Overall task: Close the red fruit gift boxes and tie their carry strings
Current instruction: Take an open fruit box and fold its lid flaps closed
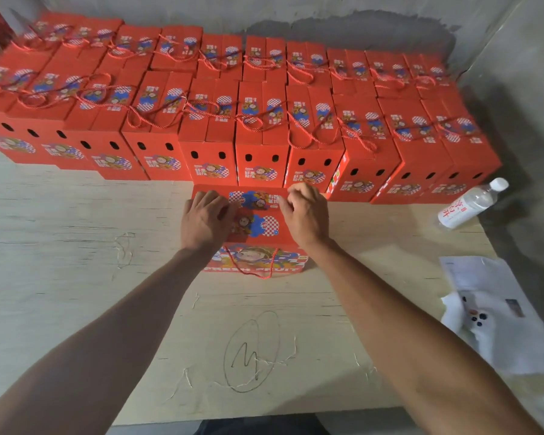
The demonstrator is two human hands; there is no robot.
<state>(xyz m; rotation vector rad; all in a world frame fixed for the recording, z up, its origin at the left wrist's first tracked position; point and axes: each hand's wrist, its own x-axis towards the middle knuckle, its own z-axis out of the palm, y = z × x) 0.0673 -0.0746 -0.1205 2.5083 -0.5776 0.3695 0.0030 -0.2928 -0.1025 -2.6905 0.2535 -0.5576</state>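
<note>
Nearest the viewer, a scribbled pencil oval [252, 351] marks the pale worktop [76, 246]. Just beyond it stands the red gift box [258, 227] being worked on, its printed front face toward the person and one carry string [253, 265] hanging in a loose loop down that face.

Both hands rest on the box's top. The left hand [206, 219] lies on the left side of the lid, fingers bent over the flaps and pressing them down. The right hand [307, 215] sits at the far right corner with fingers curled; it seems to pinch a flap edge or a string end, but which one is too small to tell.

The box looks like thin printed card: light, fairly stiff along its folds, easily dented on flat panels. The flaps are best held near their creases, and the twisted cord should knot without slipping if taken close to its holes.

To the right lie some white papers [496, 312] and, further back, a plastic water bottle [471, 204] on its side. Behind the box, touching its far edge, rows of finished boxes [264, 120] stand packed side by side against the grey wall [327, 14], strings already tied across their lids.
</note>
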